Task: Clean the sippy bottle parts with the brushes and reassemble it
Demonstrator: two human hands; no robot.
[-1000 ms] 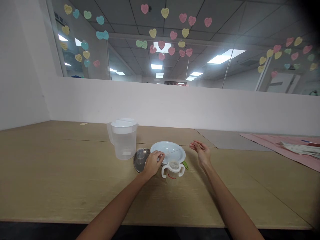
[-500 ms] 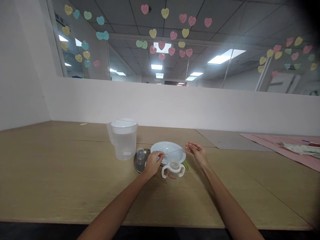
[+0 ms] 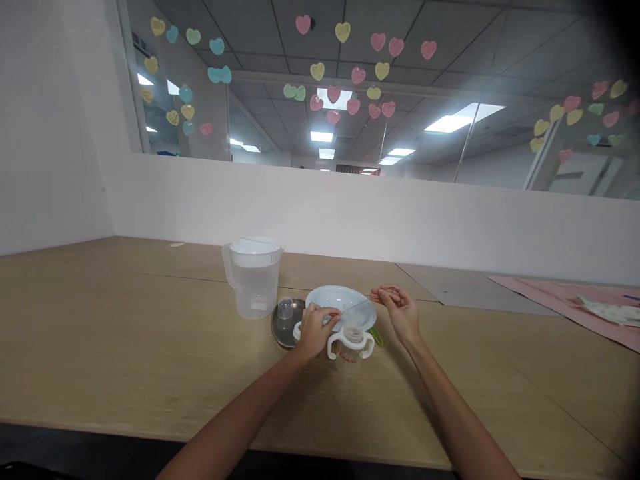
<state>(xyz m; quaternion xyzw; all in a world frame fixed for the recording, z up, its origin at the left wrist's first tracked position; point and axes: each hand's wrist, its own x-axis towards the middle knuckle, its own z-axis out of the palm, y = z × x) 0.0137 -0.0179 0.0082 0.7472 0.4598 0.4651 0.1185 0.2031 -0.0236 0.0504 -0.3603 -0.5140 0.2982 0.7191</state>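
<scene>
- Stretching a thin rod [image 3: 357, 307] slantwise between both hands, over the bowl [image 3: 336, 291], mid-surface toward the near edge
- Left hand [image 3: 316, 331]: fingertips pinched on rod's lower end
- Right hand [image 3: 404, 317]: fingers drawn together at the upper end, looks like a pinch too, contact tiny
- Progress, my guess: partway; rod not yet put down, bottle [image 3: 351, 347] with two white handles upright and uncapped just in front of bowl, on its near-edge side
- Loose parts still off the bottle: clear cup-like piece [image 3: 285, 309] on the metal tray [image 3: 277, 339], white piece [image 3: 297, 331] at tray's right rim, partly behind left hand
- Green tool [image 3: 377, 335] by bowl's right rim, mostly hidden
- Lidded pitcher [image 3: 257, 287] upright, behind tray, toward the far edge; fill level hard to tell
- Surface: wood-look table [image 3: 150, 347], small pale flat bit [image 3: 177, 245] near far left corner, grey panel [image 3: 450, 287] along far edge, pink cloth [image 3: 530, 291] at right edge with crumpled white stuff [image 3: 607, 311] on it
- Room: white wall [image 3: 240, 207], window above with heart notes [image 3: 343, 32], lit ceiling panels showing in the glass
</scene>
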